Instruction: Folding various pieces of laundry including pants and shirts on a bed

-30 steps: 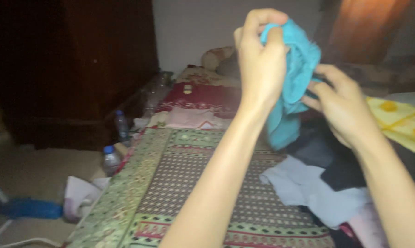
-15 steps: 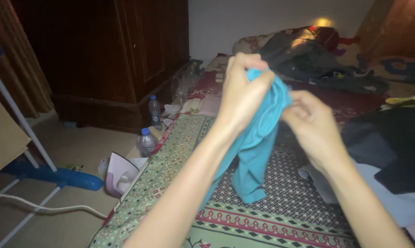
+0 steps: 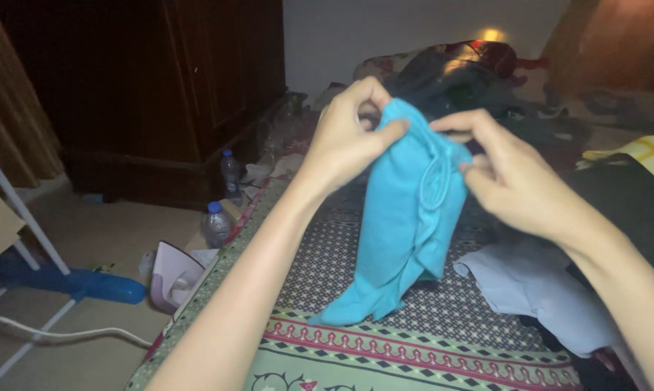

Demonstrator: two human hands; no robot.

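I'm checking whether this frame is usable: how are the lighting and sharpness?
Head view: dim room, one small warm glare spot at the back; the dark wooden wardrobe nearly vanishes in shadow. The turquoise cloth garment and both hands, left and right, are lit and fairly sharp, the background soft.

A plain turquoise cloth garment [image 3: 407,217] hangs over a green-bordered, dot-patterned woven bedspread [image 3: 385,340]; at four o'clock lies a pale lavender cloth [image 3: 537,289], at nine o'clock blue-capped clear bottles [image 3: 216,224].
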